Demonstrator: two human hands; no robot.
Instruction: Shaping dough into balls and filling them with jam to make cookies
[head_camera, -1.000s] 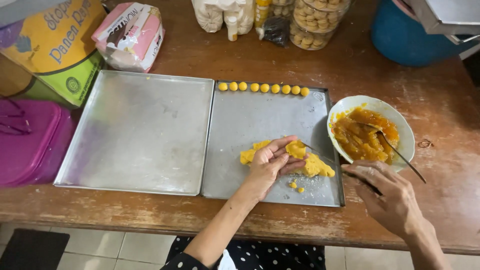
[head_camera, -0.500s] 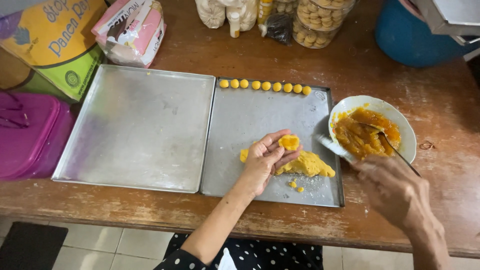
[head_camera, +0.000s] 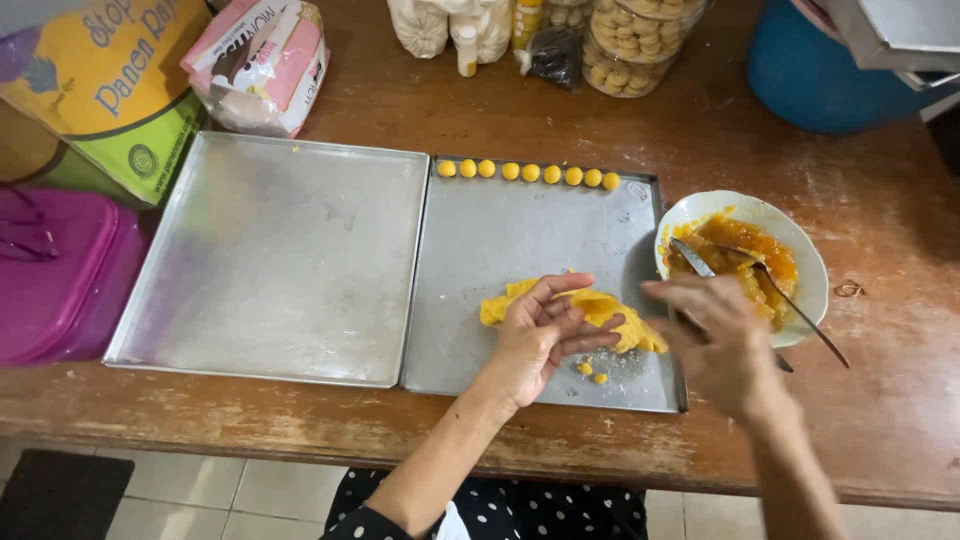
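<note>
Two hands | left hand (head_camera: 540, 335) open over dough (head_camera: 600, 310) | right hand (head_camera: 715, 335) loosely curled beside it

Two metal baking trays are laid side by side on a wooden table (head_camera: 880, 420). The left tray (head_camera: 270, 260) is bare. On the right tray (head_camera: 520, 240), a row of yellow dough balls (head_camera: 530, 172) is set along the far edge, and a lump of yellow dough (head_camera: 600, 310) is lain upon by the open left hand (head_camera: 540, 335). The right hand (head_camera: 715, 345) is held beside a white bowl (head_camera: 800, 300) of orange filling (head_camera: 745, 255), in which a spoon (head_camera: 790, 300) is rested.
</note>
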